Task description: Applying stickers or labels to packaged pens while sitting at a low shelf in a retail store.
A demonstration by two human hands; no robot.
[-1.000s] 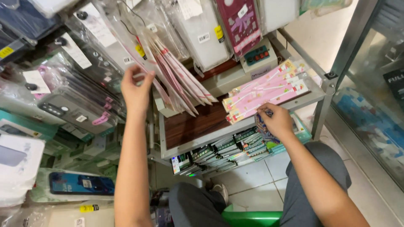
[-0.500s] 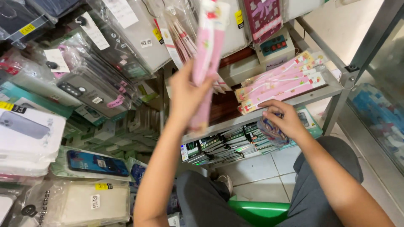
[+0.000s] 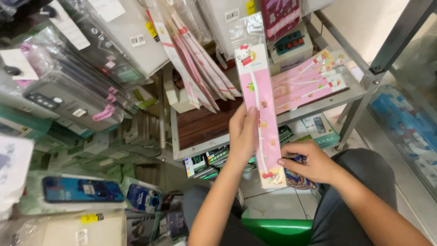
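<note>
- Your left hand (image 3: 242,134) grips the long pink cable packet (image 3: 260,109), upright above the shelf (image 3: 205,130).
- Your right hand (image 3: 306,161) pinches its lower end, apparently also holding a patterned bundle (image 3: 298,178).

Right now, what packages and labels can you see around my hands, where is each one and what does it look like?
Long pink packet: upright in the left hand, white cable inside, cartoon cat on top.
Patterned bundle: in the right hand, partly hidden.
Pink packets: flat pile on the metal shelf.
Hanging pink-and-white packets: fanned above the shelf.
Blue phone case: lower left, clear wrap.
Yellow sticker: on a pale pack below it.
</note>
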